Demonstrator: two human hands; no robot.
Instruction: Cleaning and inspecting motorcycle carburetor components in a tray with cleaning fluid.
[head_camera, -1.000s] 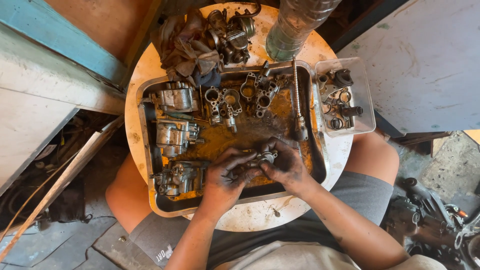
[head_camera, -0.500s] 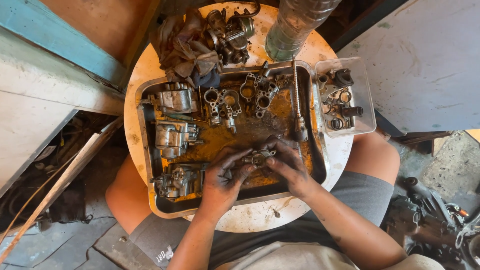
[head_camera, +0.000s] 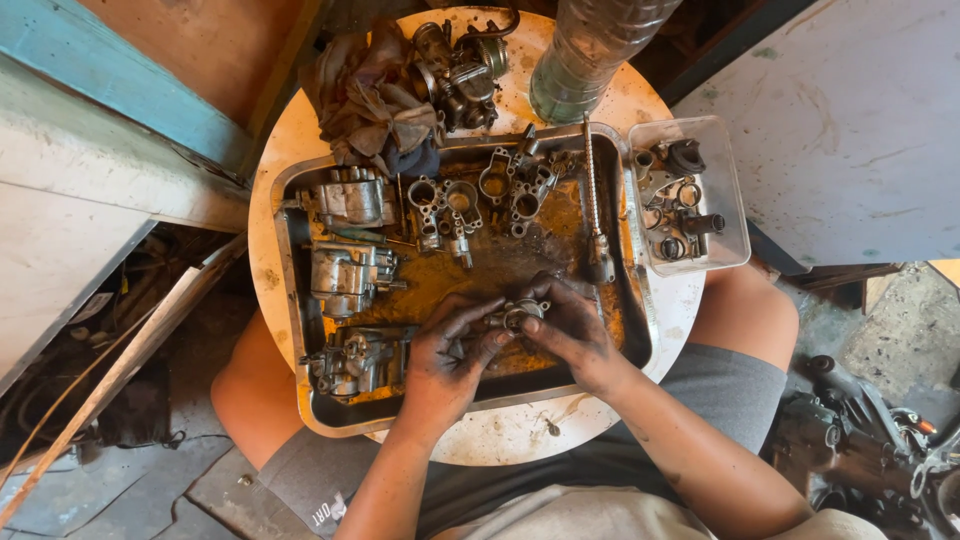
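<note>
Round, stained white tabletop (head_camera: 300, 190) carrying a shallow metal tray (head_camera: 300, 400) filmed with amber fluid. Left hand (head_camera: 445, 365) and right hand (head_camera: 575, 335) meet over the tray's near half, greasy fingers closed from both sides on a small metal carburettor part (head_camera: 518, 314) held just above the tray floor. Left of the fingers, three carburettor bodies (head_camera: 345, 278); beyond them, loose flanged castings (head_camera: 450, 205) and a ribbed rod (head_camera: 592, 190) (lying lengthwise). Farther out: rag (head_camera: 375, 100), clear plastic box (head_camera: 735, 215) of small fittings, plastic bottle (head_camera: 585, 60). Risk, judged: oily fingers may let the part slip into the fluid.
</note>
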